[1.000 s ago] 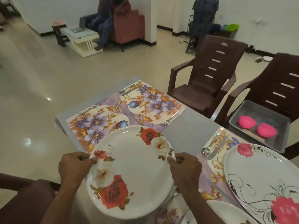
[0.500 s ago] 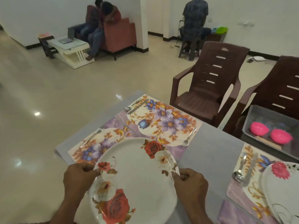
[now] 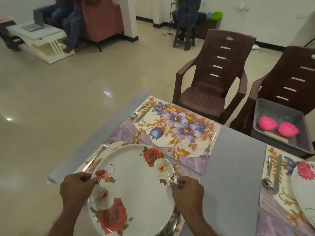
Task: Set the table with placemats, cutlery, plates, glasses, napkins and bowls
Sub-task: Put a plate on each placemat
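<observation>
A white plate with red and white roses (image 3: 136, 188) is over the near floral placemat (image 3: 122, 143), which it mostly hides. My left hand (image 3: 75, 188) grips its left rim and my right hand (image 3: 187, 193) grips its right rim. A fork (image 3: 97, 155) lies along the plate's left side. The far floral placemat (image 3: 172, 130) carries a spoon (image 3: 136, 113) and a knife (image 3: 144, 111) at its left end and a fork (image 3: 209, 145) at its right end, with no plate on it.
At the right, a third placemat (image 3: 272, 201) holds a spoon (image 3: 267, 178), a knife and a pink-flowered plate (image 3: 305, 188). A grey tray (image 3: 262, 135) with two pink bowls (image 3: 266, 123) rests on a brown chair (image 3: 293, 82). Another brown chair (image 3: 213, 79) faces the table. People sit beyond.
Both hands have moved the rose plate forward and down, so it now covers most of the near placemat. The view has shifted to the left; the right plate is now mostly out of frame.
</observation>
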